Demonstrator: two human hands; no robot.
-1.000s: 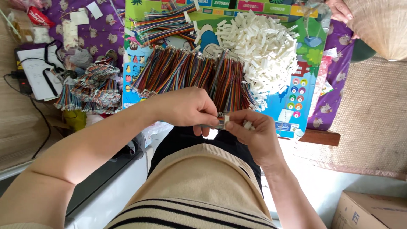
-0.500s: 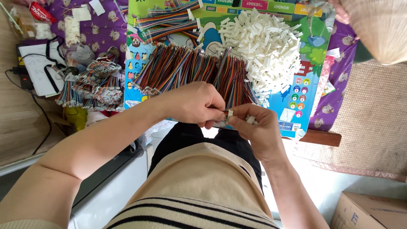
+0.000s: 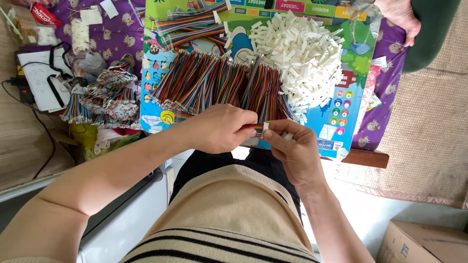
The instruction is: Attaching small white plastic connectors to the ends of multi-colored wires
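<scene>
A row of ribbon cables is laid across the printed mat — a heap of plastic connectors is placed right of it, finished cable bundles left, both hands nearer, at the mat's edge.

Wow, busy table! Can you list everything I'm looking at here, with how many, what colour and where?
Ribbon cables: a big heap, rainbow-striped, middle of the board.
Plastic connectors: a pile, white, right of the cables.
Cable bundles: several, rainbow, at left.
Board: one, colourful, under the piles.
Cloth: one, purple patterned, beneath.
Cardboard box: one, brown, bottom right.
Another person's hand: one, top right.
Left hand: holds a striped cable end.
Right hand: pinches a white connector.
</scene>
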